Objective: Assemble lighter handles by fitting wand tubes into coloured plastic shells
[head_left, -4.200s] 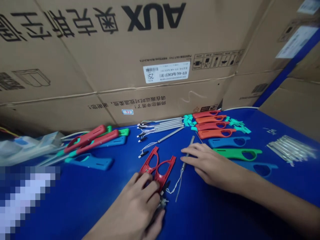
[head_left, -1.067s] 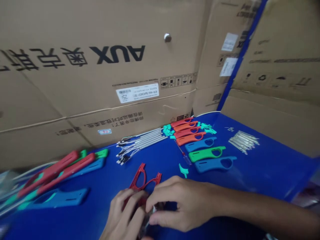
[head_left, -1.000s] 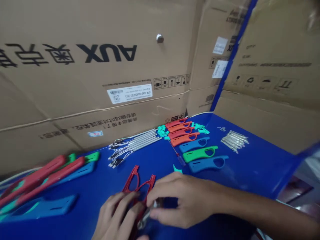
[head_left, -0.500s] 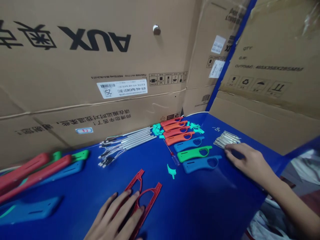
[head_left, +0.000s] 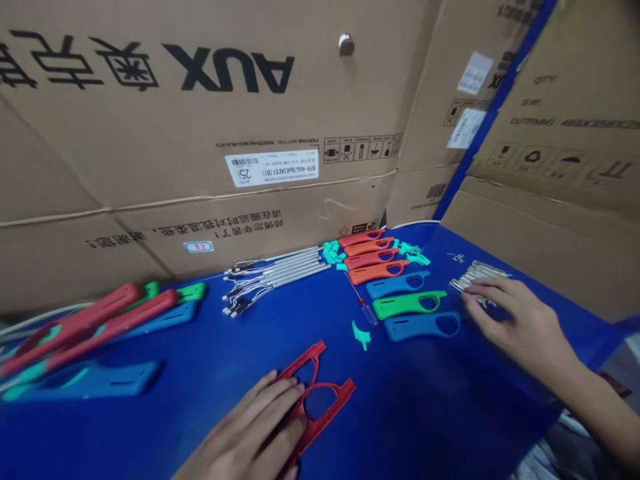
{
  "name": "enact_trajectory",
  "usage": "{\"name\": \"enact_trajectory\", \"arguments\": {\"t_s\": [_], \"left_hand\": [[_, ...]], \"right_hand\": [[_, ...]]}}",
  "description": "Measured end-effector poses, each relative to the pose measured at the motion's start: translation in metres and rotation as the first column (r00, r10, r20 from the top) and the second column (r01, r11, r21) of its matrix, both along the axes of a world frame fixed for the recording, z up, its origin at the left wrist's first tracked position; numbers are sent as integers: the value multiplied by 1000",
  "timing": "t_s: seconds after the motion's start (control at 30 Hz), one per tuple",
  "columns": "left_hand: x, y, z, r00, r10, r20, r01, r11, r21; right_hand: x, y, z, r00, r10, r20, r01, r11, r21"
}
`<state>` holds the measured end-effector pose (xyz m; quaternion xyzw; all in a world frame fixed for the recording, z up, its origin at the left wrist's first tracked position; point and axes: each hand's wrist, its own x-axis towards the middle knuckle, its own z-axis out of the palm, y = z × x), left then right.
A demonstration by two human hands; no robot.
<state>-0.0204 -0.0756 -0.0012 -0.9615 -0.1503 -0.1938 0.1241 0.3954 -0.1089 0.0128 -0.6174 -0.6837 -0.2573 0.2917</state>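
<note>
My left hand [head_left: 260,427] lies over two red lighter casing halves [head_left: 327,420], its fingers close together and bent around their lower parts. The looped ends of both halves stick out past the fingertips, inner side up. At the right, my right hand [head_left: 520,320] reaches to a small pile of shiny, clear-looking tubes [head_left: 480,270]. Its thumb and fingers are apart, the fingertips touching the near side of the pile. I see nothing held in it. A loose turquoise trigger piece [head_left: 361,335] lies between the hands.
Blue, green, orange and red casing halves [head_left: 410,305] lie in a row beside a screwdriver [head_left: 367,310]. Turquoise pieces [head_left: 333,252] and silver rods with wires [head_left: 295,267] sit along the cardboard wall [head_left: 250,227]. Lighters with red bodies [head_left: 110,320] lie at left.
The view has swung left, so everything appears further right. My left fingers have drawn closer together over the red halves. My right fingers have moved among the tubes, and some tubes have shifted.
</note>
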Motion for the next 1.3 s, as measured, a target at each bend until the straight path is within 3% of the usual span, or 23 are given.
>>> {"name": "enact_trajectory", "arguments": {"t_s": [0.07,0.1,0.17,0.3,0.37,0.4,0.47,0.57,0.63,0.73,0.83,1.1,1.3], "left_hand": [[2,-1,4,1000,-9,-1,9,1000,-4],[3,-2,7,1000,-15,-7,15,1000,-8],[2,-3,14,1000,-14,-17,13,999,-41],[-4,-7,25,999,53,13,-49,974,-223],[-8,-7,25,991,99,89,-65,944,-325],[-10,-6,23,981,135,139,-75,927,-368],[-14,-4,17,936,259,237,-132,886,-445],[-21,1,10,861,441,254,-268,817,-510],[-24,3,9,877,443,189,-302,812,-500],[-27,8,12,939,338,69,-268,839,-473],[-29,13,17,953,302,2,-260,825,-502],[-34,22,19,944,314,-103,-314,753,-578],[-29,19,22,952,300,-66,-275,737,-618]], "right_hand": [[-33,-3,13,968,237,-82,-241,969,-45],[-51,-4,19,933,334,-134,-351,928,-128],[-85,-6,30,847,488,-209,-531,779,-333],[-140,7,44,709,651,-273,-650,450,-612],[-157,21,48,653,701,-285,-654,333,-679],[-164,28,49,635,711,-302,-663,300,-686],[-171,41,51,619,686,-382,-711,282,-644],[-173,49,47,621,542,-567,-777,327,-538],[-172,47,40,632,402,-662,-775,346,-529],[-172,39,29,679,267,-683,-729,354,-586],[-176,33,22,707,328,-627,-705,401,-585],[-186,28,12,683,484,-547,-730,465,-501],[-185,27,13,694,508,-510,-718,451,-529]]}}
